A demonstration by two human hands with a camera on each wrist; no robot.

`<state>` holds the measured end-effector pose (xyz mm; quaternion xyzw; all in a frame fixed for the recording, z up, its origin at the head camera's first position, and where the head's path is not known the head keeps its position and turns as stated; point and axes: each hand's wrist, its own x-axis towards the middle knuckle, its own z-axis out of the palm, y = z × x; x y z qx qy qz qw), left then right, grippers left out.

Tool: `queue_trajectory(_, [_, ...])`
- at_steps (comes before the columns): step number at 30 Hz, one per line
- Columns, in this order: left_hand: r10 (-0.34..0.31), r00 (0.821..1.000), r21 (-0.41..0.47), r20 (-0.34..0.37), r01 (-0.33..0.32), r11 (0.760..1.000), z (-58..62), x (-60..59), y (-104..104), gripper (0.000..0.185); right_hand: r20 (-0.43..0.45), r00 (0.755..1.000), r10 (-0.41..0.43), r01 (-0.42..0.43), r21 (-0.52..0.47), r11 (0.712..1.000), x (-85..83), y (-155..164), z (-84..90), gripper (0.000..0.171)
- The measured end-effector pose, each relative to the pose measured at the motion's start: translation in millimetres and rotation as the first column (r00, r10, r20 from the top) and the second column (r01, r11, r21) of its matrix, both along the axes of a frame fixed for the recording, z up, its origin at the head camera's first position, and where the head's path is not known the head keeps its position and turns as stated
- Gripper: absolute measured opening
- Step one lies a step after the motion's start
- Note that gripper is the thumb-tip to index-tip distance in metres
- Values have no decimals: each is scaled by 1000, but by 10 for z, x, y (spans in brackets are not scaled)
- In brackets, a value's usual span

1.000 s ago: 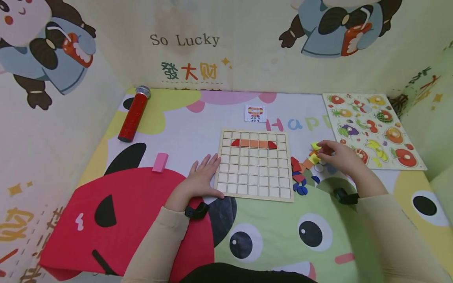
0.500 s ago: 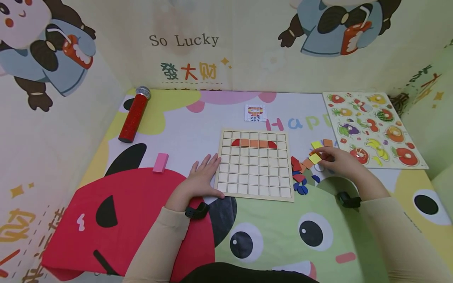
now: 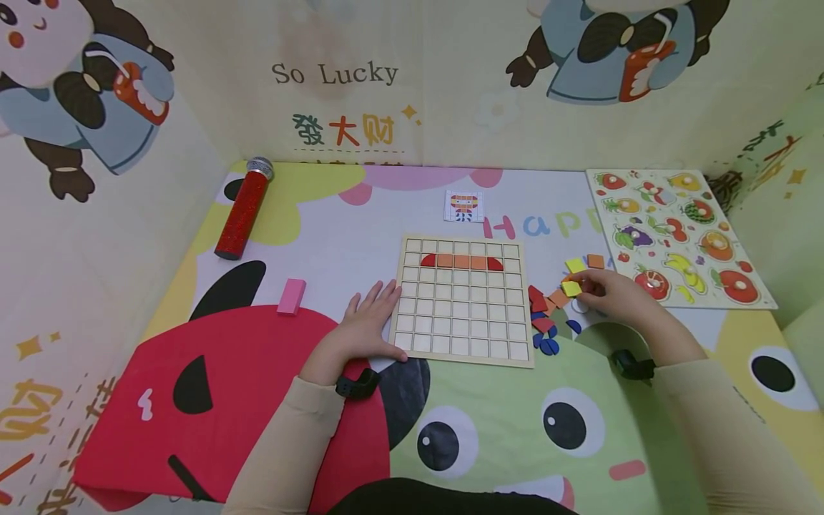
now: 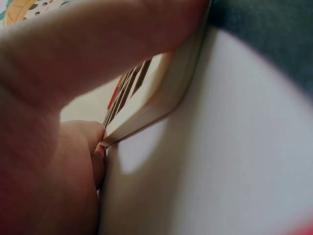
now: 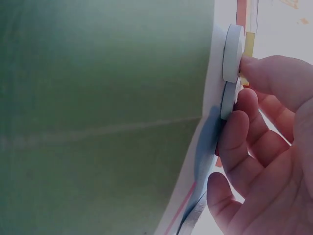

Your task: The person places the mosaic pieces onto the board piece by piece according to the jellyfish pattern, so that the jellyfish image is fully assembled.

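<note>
Patterned tablecloth (image 3: 347, 250) below, yellow tile (image 3: 570, 289) between right fingers (image 3: 589, 275).

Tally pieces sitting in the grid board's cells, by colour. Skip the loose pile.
Red pieces: 2
Orange squares: 3
Total in the grid board: 5

The left fingers (image 3: 390, 302) and, opposite, loose pieces (image 3: 543, 324) hem the grid board (image 3: 461, 310), its near side lying open.
</note>
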<state>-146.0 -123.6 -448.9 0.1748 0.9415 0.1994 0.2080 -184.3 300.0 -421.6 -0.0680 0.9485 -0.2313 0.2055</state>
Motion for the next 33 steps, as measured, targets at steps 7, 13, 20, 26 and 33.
queue_trajectory(7, [6,1000,6,0,-6,1000,6,8,-1,117,-51,998,33,-33,15,999,-17,-16,-12,34])
queue_trajectory(13, [7,1000,19,-1,-7,1000,9,10,-3,117,-136,990,43,-36,53,998,-6,-36,38,31])
queue_trajectory(20, [5,1000,8,-4,-5,1000,4,4,-3,117,-97,995,-22,23,16,1000,-7,-166,148,37])
queue_trajectory(26, [1,1000,8,0,-1,1000,-8,1,-2,117,-53,998,-18,18,-8,1000,-56,-356,193,39])
queue_trajectory(33, [-8,1000,-3,-10,8,1000,-15,2,-14,117,-52,998,-23,20,-58,998,-100,-691,181,39])
